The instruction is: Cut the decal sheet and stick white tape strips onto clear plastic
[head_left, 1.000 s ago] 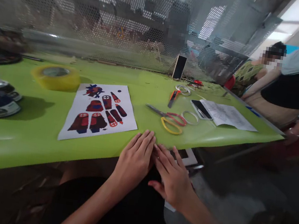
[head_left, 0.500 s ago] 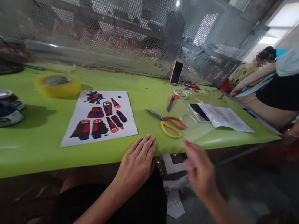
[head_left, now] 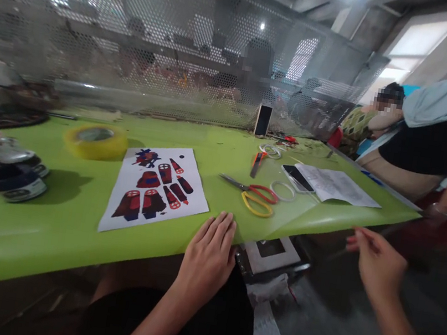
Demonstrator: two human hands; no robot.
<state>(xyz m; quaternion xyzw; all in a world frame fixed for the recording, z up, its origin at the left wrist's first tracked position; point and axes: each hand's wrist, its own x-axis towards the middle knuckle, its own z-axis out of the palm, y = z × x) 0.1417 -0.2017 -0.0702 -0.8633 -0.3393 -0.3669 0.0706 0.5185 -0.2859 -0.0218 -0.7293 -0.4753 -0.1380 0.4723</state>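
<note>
My left hand (head_left: 211, 249) lies flat on the front edge of the green tabletop, fingers stretched out and holding nothing. Just beyond it to the left is a white sheet (head_left: 198, 197) printed with dark red and blue cut-out shapes. Scissors (head_left: 251, 191) with one red and one yellow handle rest to the right of that hand, blades pointing left. Off the table's front edge at the right, my right hand (head_left: 379, 263) hangs in the air with thumb and fingers pinched together. Whatever is between those fingertips, if anything, cannot be made out.
Behind the scissors lie a utility knife (head_left: 256, 164), white rings (head_left: 282, 191), a phone (head_left: 297, 178) and paper (head_left: 340, 186). Tape (head_left: 96, 143) and ink jars (head_left: 15, 182) stand left. A perforated screen (head_left: 180, 60) backs the table (head_left: 56, 243). Another person (head_left: 435, 126) stands right.
My right hand has moved to the right, away from the scissors and out past the table edge, its fingers drawing into a pinch. The left hand stays on the table. The view has shifted slightly.
</note>
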